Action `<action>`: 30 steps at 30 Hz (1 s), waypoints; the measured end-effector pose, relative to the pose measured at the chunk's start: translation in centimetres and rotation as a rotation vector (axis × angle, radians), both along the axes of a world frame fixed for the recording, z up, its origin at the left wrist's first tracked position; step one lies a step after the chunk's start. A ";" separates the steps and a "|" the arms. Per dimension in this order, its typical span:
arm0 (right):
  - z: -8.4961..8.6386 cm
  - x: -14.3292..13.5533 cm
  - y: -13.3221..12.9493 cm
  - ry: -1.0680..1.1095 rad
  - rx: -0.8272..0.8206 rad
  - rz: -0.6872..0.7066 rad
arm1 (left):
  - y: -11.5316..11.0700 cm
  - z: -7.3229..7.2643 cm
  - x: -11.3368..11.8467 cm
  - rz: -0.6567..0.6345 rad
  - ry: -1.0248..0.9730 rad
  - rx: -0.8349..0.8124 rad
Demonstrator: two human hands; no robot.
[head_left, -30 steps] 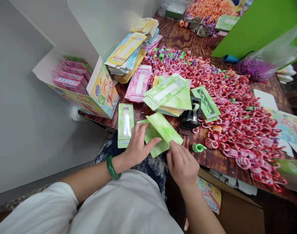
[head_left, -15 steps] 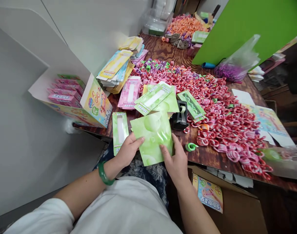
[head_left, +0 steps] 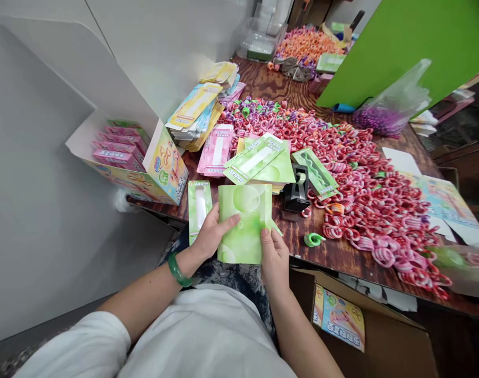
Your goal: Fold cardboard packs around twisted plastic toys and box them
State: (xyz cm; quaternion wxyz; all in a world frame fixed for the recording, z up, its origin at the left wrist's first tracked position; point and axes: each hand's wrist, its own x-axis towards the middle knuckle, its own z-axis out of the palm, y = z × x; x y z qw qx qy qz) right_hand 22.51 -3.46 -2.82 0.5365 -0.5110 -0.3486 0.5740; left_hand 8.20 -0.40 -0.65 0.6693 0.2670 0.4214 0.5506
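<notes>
Green bubble-print card (head_left: 241,239), one: at the counter's (head_left: 258,79) near edge, between left hand (head_left: 212,233) and right hand (head_left: 274,258), fingers gripping its sides, thumbs on top. Rightward: loose green coil (head_left: 313,240), one; black tape dispenser (head_left: 296,198), one.

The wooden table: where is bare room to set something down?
Bare wood shows at the back, between the clear tub, the card stacks and the big coil pile. A smaller patch shows between the right hand and the loose green coil. Crowded: the middle, under the coil pile, and the left, with the display box.
</notes>
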 end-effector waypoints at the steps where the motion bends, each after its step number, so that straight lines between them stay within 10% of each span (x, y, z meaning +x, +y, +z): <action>1: -0.1 -0.1 0.1 0.034 -0.020 0.013 | 0.0 0.0 0.0 -0.022 -0.017 -0.008; 30: -2.2 -1.4 -2.0 -0.542 0.271 0.285 | -1.4 -1.1 2.1 0.012 0.050 -0.073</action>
